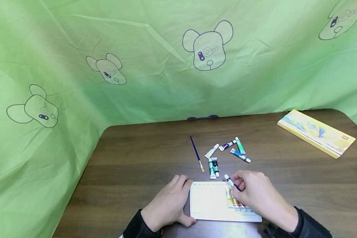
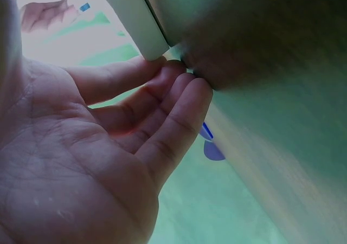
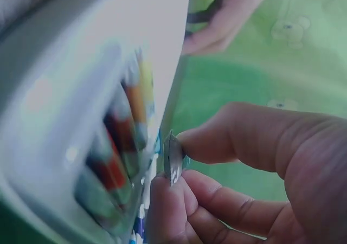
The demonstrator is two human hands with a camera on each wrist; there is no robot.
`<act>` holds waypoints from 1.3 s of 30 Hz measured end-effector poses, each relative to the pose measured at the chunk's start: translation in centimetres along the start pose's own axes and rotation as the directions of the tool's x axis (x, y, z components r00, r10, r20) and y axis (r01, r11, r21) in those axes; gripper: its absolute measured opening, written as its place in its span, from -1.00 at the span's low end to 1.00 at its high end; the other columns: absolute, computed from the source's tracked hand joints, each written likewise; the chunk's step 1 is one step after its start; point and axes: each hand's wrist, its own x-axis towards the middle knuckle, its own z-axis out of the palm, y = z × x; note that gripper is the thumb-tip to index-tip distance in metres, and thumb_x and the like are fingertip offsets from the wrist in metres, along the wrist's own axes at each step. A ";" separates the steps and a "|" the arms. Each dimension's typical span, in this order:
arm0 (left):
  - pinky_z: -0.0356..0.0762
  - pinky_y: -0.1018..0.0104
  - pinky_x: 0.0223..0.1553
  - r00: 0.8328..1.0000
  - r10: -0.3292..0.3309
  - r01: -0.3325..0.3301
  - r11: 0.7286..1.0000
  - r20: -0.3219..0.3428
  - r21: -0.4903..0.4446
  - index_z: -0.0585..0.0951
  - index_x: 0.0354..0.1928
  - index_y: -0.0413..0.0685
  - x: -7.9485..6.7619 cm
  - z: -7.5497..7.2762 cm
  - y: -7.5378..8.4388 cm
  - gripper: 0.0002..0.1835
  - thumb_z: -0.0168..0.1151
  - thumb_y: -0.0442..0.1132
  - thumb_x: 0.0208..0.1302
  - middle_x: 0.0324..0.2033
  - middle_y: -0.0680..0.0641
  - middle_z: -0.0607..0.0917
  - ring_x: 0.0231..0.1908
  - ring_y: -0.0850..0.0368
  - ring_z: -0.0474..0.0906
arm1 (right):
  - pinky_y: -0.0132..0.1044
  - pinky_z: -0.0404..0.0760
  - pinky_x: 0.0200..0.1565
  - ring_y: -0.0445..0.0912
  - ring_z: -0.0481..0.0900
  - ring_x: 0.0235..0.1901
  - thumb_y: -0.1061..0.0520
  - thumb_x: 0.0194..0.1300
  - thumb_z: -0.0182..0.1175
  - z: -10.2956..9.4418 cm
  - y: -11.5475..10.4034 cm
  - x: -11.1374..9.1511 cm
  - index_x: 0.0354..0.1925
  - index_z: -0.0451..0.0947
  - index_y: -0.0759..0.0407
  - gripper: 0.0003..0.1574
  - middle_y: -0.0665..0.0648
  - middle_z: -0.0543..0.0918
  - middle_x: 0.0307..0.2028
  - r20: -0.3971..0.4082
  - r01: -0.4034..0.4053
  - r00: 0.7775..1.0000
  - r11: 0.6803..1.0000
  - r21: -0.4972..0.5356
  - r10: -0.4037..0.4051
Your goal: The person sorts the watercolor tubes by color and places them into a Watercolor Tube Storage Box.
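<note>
My right hand point(image 1: 253, 188) pinches a small paint tube point(image 1: 232, 182) with a white cap and dark band between thumb and fingers, over the white tray point(image 1: 208, 201). In the right wrist view the tube point(image 3: 173, 158) appears edge-on at the fingertips. Several paint tubes point(image 1: 229, 198), yellow, orange and red among them, lie side by side in the tray's right part, some hidden behind the right hand. At the tray's left edge rests my left hand point(image 1: 171, 201), its fingertips by the far corner and thumb by the near one. In the left wrist view its fingers point(image 2: 173, 124) reach the tray's corner.
Several loose paint tubes point(image 1: 212, 168) lie on the brown table point(image 1: 131, 165) beyond the tray. Left of them is a paintbrush point(image 1: 195, 150) with a dark blue handle. A flat yellow box point(image 1: 316, 134) lies at the back right. Green patterned cloth point(image 1: 154, 66) hangs behind the table.
</note>
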 end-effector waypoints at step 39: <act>0.55 0.35 0.22 1.000 0.006 -0.006 1.000 -0.008 0.001 0.53 0.29 -0.16 0.0 0.0 0.0 0.06 0.63 0.35 -0.19 0.12 -0.02 0.59 0.07 0.14 0.45 | -0.20 0.71 -0.19 -0.21 0.56 -0.34 -0.02 0.20 0.54 2.5 -2.4 -2.1 -0.04 0.77 0.19 -0.57 0.03 0.69 -0.26 0.215 0.042 0.977 0.979 -0.198 0.002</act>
